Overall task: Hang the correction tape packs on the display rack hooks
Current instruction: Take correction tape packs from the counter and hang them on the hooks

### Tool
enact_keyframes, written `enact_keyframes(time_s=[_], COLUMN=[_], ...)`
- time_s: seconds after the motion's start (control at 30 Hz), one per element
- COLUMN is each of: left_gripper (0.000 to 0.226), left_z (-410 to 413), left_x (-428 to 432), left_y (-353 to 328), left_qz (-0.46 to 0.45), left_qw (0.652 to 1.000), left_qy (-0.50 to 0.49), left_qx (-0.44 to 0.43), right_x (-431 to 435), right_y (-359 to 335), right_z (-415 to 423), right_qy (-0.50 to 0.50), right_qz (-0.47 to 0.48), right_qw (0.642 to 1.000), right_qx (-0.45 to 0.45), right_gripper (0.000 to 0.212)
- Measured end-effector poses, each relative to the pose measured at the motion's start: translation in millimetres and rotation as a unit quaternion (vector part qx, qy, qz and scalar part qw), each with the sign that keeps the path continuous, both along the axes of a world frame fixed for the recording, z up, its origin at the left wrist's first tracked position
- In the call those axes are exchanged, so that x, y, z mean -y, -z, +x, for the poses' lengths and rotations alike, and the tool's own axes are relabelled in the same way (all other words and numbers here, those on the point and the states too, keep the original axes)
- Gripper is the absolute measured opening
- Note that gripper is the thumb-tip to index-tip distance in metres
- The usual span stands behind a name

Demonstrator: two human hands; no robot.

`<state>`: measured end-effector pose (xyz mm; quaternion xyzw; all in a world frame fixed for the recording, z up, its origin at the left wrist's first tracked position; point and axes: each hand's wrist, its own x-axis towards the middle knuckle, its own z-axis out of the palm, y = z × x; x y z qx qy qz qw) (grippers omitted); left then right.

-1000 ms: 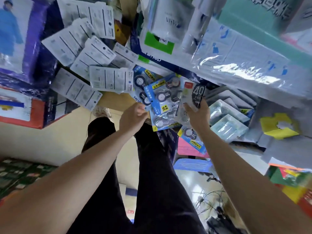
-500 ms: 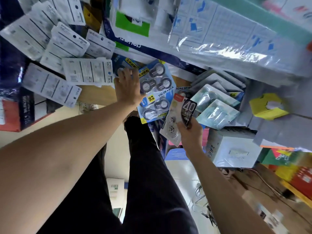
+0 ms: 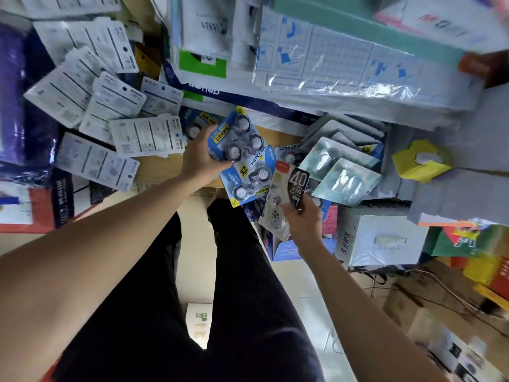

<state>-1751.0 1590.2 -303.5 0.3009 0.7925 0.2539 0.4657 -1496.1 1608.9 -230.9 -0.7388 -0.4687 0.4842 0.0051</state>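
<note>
The left hand [image 3: 202, 158] is closed around the left edge of a blue blister card of round correction tapes [image 3: 239, 139], thumb pressed against its front, holding it over a second blue value-pack card [image 3: 252, 179] just nearer. To the right and nearer, the right hand [image 3: 303, 223] pinches a slim clear correction tape pack with a black "40" label [image 3: 293, 188] by its lower end. White barcode-backed cards [image 3: 110, 106] lie scattered far left.

Blue, white and yellow among the packs

The value pack [image 3: 242, 158] is blue with yellow labels; the slim pack [image 3: 296, 186] black with white "40"; backing cards [image 3: 96, 161] white, black-lined; a box [image 3: 420, 161] yellow.
</note>
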Motion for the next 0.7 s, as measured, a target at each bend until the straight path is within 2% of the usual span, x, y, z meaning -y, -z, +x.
enact_keyframes(time_s=[0.23, 0.4, 0.5, 0.7], left_gripper=[0.065, 0.023, 0.018, 0.018], left_z=[-7, -22, -29, -41], left_x=[18, 25, 23, 14], left_y=[-64, -127, -179, -282], left_qz=[0.04, 0.06, 0.086, 0.164], left_qw=[0.999, 0.997, 0.995, 0.985], left_qy=[-0.03, 0.021, 0.042, 0.031], left_qx=[-0.002, -0.039, -0.035, -0.041], right_x=[9, 2, -5, -35], right_y=[-42, -92, -133, -217], right_z=[4, -3, -9, -15], right_qy=[0.022, 0.032, 0.026, -0.009], right_qz=[0.003, 0.028, 0.052, 0.132], right_qw=[1.0, 0.999, 0.998, 0.987], right_qx=[0.003, -0.016, -0.037, -0.087], right_gripper=[0.007, 0.017, 0.026, 0.022])
